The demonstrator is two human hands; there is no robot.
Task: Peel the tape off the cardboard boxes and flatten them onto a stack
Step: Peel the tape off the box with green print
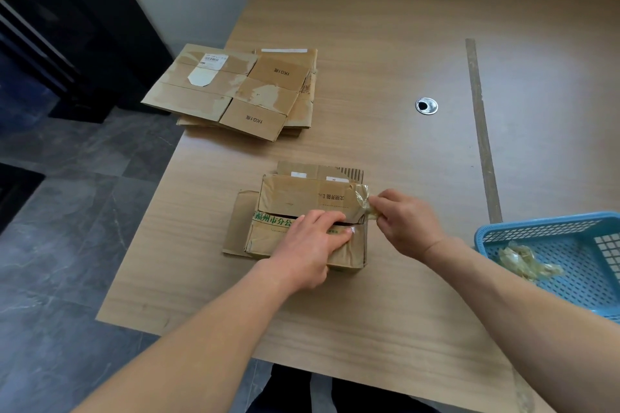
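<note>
At a wooden table (369, 43): left hand (312, 241) laid palm-down on a cardboard box (292, 198), fingers straight and close together, pressing across the dark gap between the top flaps, fingertips just short of the box's right edge. Right hand (406, 225) just off that edge, thumb and fingers pinched tight on a crumpled strip of clear tape (362, 203), the strip's far end stuck over the box's upper right corner. Box in the middle of the table's near half, partly collapsed, green printed characters along the front flap, one loose flap flat on the wood to its left.

Beyond and to the left, well apart from the box: a stack (235, 90) of flattened boxes, its left part overhanging the table's left edge above grey floor tiles (67, 211). To the right, near the right forearm, a blue plastic basket (536, 221) cut off by the frame edge, a wad of peeled tape (526, 261) inside.

Open wood between box and stack, and a wider stretch behind the box up to the wall. Round metal cable hole (426, 106) further back on the right, near a long narrow strip (481, 131) running front to back. Table's near edge beneath both forearms.
</note>
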